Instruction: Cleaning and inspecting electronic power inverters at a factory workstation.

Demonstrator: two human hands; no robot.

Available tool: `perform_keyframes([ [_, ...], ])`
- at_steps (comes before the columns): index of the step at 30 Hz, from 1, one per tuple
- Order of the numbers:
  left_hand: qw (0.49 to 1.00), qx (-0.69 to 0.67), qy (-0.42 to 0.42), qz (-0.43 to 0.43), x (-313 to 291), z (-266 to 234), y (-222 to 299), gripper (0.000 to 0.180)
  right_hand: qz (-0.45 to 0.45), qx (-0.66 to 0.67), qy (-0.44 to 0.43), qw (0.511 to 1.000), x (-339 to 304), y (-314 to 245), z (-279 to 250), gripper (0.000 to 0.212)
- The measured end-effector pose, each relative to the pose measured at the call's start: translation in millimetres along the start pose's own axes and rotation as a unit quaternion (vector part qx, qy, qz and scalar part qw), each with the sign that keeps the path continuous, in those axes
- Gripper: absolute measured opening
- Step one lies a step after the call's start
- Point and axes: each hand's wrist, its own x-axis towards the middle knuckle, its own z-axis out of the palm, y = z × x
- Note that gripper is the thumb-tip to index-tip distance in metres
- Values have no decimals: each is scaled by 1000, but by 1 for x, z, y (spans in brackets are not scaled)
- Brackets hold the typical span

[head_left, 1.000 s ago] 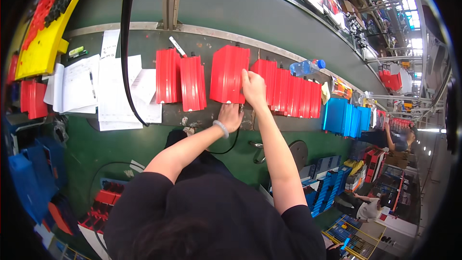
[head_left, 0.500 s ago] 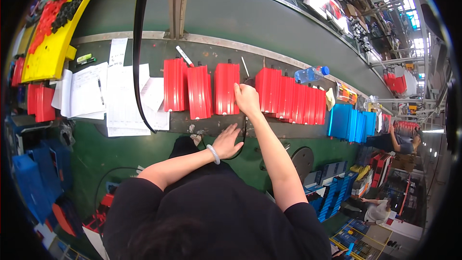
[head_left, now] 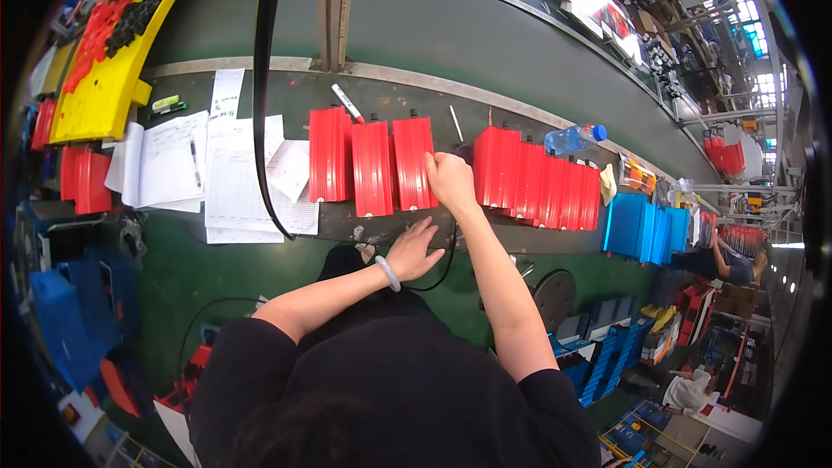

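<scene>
My right hand (head_left: 451, 182) is closed, its fingers curled, against the right side of a red ribbed metal case (head_left: 413, 163). Whether anything sits inside its fingers is hidden; a dark shape shows just beyond it and a black cable (head_left: 454, 238) runs down below. This case stands close beside two similar ones, a middle red case (head_left: 373, 169) and a left red case (head_left: 329, 154). My left hand (head_left: 414, 251) lies open at the bench's near edge, fingers spread, below the cases and holding nothing.
A row of several red cases (head_left: 537, 182) stands to the right, with a water bottle (head_left: 574, 139) behind and blue cases (head_left: 641, 227) further right. Papers (head_left: 247, 178) and a notebook (head_left: 169, 160) lie left. A black strap (head_left: 263, 95) hangs across the view. A marker (head_left: 347, 104) lies behind the cases.
The red case beside my right hand has shifted slightly left, closing the gap to the middle case. My right hand stays against it. The whole view has shifted a little.
</scene>
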Motion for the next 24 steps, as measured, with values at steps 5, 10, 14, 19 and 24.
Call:
perform_keyframes([
  [5, 1000, -14, 8, -5, -8, -6, 2, 56, -17, -6, -11, 1000, 0, 2, 0, 40],
  [10, 1000, -27, 9, -10, -16, -13, 4, 55, 4, 1, -23, 1000, -5, 2, -6, 40],
  [14, 998, -56, -1, 2, -23, -30, 12, 46, 12, 89, 82, 993, -27, 15, -25, 32],
  [19, 990, -139, -16, -29, -37, -59, 20, 32, 78, 219, 273, 933, -59, 94, -47, 22],
  [24, 986, -152, -31, -67, -38, -62, 10, 30, 184, 174, 278, 927, -68, 126, -85, 24],
])
